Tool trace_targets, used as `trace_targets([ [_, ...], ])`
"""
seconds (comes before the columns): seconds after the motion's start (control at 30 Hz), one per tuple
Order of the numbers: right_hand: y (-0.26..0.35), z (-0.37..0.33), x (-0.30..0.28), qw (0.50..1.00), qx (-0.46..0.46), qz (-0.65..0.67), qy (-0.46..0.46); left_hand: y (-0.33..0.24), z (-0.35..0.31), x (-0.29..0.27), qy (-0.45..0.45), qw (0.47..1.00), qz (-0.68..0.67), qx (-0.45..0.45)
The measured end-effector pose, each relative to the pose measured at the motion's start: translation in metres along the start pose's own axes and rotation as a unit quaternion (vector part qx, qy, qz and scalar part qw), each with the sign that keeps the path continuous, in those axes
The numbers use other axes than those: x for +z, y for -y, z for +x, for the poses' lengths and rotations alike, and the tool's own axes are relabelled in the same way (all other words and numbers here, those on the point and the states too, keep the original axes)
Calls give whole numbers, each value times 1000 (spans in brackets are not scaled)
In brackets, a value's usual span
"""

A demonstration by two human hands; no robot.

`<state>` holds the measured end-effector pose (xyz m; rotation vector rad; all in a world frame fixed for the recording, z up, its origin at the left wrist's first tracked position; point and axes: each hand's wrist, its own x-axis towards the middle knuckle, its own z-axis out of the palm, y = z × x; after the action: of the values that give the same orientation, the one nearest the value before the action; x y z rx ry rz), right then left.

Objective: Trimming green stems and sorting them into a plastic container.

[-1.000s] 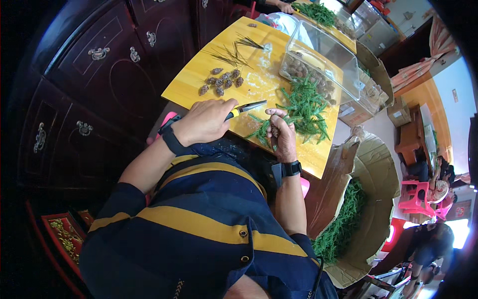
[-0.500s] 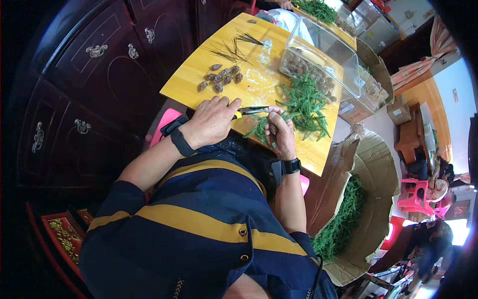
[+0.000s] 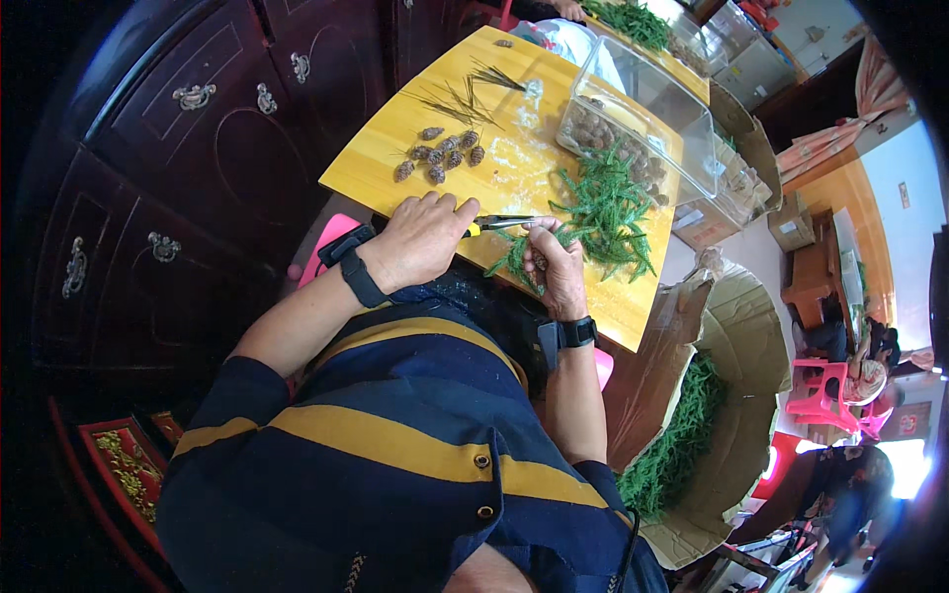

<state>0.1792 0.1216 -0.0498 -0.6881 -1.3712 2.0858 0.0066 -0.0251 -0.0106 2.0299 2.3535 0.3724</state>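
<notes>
My left hand (image 3: 423,235) is closed around the yellow handles of a pair of pliers (image 3: 507,221), whose metal jaws point right. The jaw tips meet the fingertips of my right hand (image 3: 560,267). That right hand is closed on a brown pine cone (image 3: 539,260) and a green artificial sprig (image 3: 512,259), partly hidden by the fingers. Whether a wire sits in the jaws is too small to make out. Beyond my right hand lies a pile of green sprigs (image 3: 605,212). Several loose pine cones (image 3: 436,156) form a group beyond my left hand.
Dark wires (image 3: 465,103) lie on the far part of the yellow table (image 3: 395,119). A clear plastic bin (image 3: 643,124) of pine cones stands at the far right. Right of the table is an open cardboard box (image 3: 736,395) with greenery. Dark cabinets (image 3: 188,178) line the left side.
The pliers and my right fingertips have shifted slightly. My right hand has turned a little around the cone and sprig, and both hands keep their hold.
</notes>
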Motion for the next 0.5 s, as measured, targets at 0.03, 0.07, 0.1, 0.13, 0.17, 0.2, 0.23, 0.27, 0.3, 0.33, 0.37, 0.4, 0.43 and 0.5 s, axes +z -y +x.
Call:
trace_targets([
  [0.03, -1, 0, 0, 1000, 0, 0, 0, 1, 0, 1, 0, 1000, 0, 0],
  [0.07, -2, 1, 0, 1000, -5, 4, -2, 2, 0, 2, -6, 1000, -2, 5],
  [0.1, -4, 2, -1, 1000, -9, 7, -4, 2, 0, 3, -12, 1000, -4, 9],
  [0.13, -4, 2, -1, 1000, -13, 11, -6, 3, 0, 4, -18, 1000, -5, 14],
  [0.17, -4, 2, -1, 1000, -14, 11, -6, 4, 0, 5, -18, 1000, -6, 14],
  [0.2, -3, 2, -2, 1000, -14, 8, -3, 4, 1, 5, -14, 1000, -16, 13],
  [0.23, -3, 2, -2, 1000, -14, 6, 0, 5, 1, 6, -9, 1000, -26, 12],
  [0.27, -2, 1, -2, 1000, -13, 4, 4, 5, 1, 6, -5, 999, -36, 11],
  [0.3, -2, 1, -2, 1000, -14, 4, 4, 6, 0, 5, -5, 999, -36, 11],
  [0.33, -1, 0, -2, 1000, -12, -1, 9, 7, 0, 4, 8, 999, -52, 13],
  [0.37, -1, -1, -2, 1000, -11, -6, 15, 8, -1, 2, 21, 997, -67, 15],
  [0.4, 0, -1, -1, 1000, -9, -12, 21, 8, -1, -1, 34, 996, -83, 18],
  [0.43, -1, -1, -2, 1000, -9, -11, 21, 8, -1, -3, 34, 996, -82, 18],
  [0.5, -5, 1, -2, 999, -18, -5, 36, 8, 0, -11, 92, 990, -111, 6],
])
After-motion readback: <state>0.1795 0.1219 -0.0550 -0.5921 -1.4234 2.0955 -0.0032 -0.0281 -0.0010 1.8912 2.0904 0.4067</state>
